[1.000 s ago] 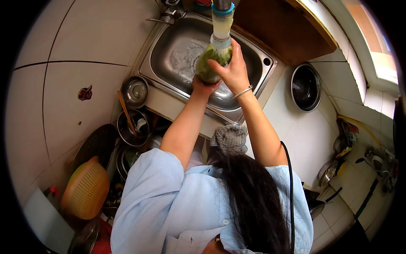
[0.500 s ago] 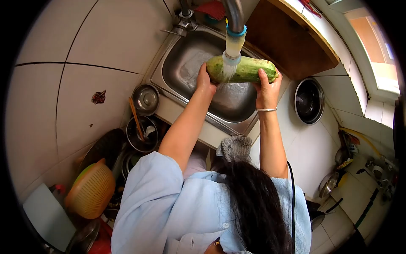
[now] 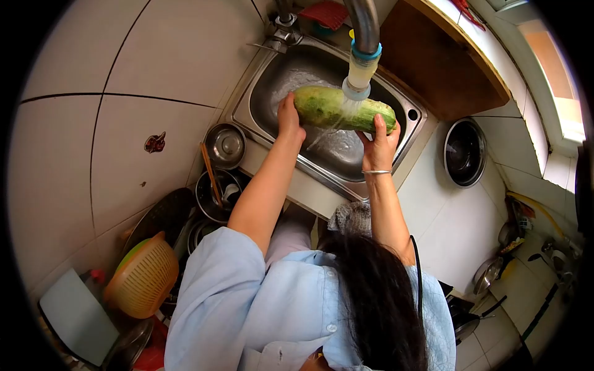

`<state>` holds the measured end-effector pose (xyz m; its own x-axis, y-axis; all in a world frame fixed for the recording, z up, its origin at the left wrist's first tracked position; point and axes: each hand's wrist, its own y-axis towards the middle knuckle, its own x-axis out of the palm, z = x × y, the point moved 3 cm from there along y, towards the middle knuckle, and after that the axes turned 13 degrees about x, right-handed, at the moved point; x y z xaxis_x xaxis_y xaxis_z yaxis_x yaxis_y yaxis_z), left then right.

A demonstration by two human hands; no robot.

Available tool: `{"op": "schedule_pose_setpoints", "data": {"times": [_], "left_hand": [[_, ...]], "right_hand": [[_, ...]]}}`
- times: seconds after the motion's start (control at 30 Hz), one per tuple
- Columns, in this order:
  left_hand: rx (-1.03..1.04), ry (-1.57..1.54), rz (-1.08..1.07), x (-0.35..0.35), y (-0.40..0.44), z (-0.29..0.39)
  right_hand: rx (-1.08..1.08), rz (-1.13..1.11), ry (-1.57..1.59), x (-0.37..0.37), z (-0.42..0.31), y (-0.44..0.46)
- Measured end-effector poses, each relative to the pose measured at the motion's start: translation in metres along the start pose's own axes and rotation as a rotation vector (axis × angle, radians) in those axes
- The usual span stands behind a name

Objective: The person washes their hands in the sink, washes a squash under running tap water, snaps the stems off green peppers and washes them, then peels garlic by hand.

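Observation:
A large, mottled green zucchini (image 3: 318, 109) is held lengthwise over the steel sink (image 3: 331, 179), under the running tap (image 3: 364, 28). Water from the tap's clear plastic nozzle (image 3: 359, 75) strikes it right of its middle and runs off into the basin. My left hand (image 3: 289, 120) is closed around its left end, with some fingers hidden behind it. At the opposite end, my right hand (image 3: 379, 148) grips it with the thumb on top; a bracelet (image 3: 377, 172) circles that wrist.
Left of the sink sit a metal bowl (image 3: 225, 146) and a pot (image 3: 210, 213) with wooden chopsticks in it. A dark-looking basin (image 3: 465, 153) stands on the right counter. Behind the sink leans a brown board (image 3: 442, 59). An orange colander (image 3: 143, 277) is at lower left.
Both hands have carried the zucchini leftward and slightly nearer my body, so the water now lands further toward its right end. The view has shifted a little.

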<state>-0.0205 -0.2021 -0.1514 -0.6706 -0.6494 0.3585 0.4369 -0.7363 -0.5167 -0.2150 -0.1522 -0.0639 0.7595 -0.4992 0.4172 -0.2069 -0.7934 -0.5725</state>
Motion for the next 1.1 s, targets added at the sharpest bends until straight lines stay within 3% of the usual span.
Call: {"op": "schedule_pose_setpoints", "data": {"times": [0.13, 0.23, 0.43, 0.6, 0.73, 0.97, 1.03, 1.07, 1.1], "left_hand": [[0.071, -0.039, 0.005, -0.005, 0.016, 0.004], [0.011, -0.081, 0.023, -0.007, 0.02, 0.013], [0.208, 0.052, -0.023, -0.004, 0.025, 0.044], [0.227, 0.113, -0.112, -0.015, 0.03, 0.052], [0.395, 0.552, -0.158, -0.021, 0.05, 0.041], [0.178, 0.673, -0.228, -0.03, 0.065, 0.001], [0.236, 0.762, -0.263, -0.033, 0.066, -0.013], [0.265, 0.805, -0.286, -0.031, 0.065, -0.021], [0.272, 0.814, -0.278, -0.026, 0.061, -0.023]], "right_hand": [[0.029, -0.004, 0.053, 0.004, 0.006, 0.002], [0.056, -0.101, 0.09, 0.01, 0.011, -0.005], [0.155, -0.194, 0.127, 0.007, 0.024, -0.014], [0.226, -0.211, 0.192, -0.007, 0.048, 0.003], [0.356, -0.081, 0.256, -0.03, 0.082, 0.026], [0.492, 0.08, -0.005, -0.066, 0.1, 0.046], [0.495, 0.116, -0.105, -0.07, 0.095, 0.046], [0.466, 0.296, -0.251, -0.075, 0.093, 0.044], [0.441, 0.333, -0.294, -0.08, 0.092, 0.047]]}}
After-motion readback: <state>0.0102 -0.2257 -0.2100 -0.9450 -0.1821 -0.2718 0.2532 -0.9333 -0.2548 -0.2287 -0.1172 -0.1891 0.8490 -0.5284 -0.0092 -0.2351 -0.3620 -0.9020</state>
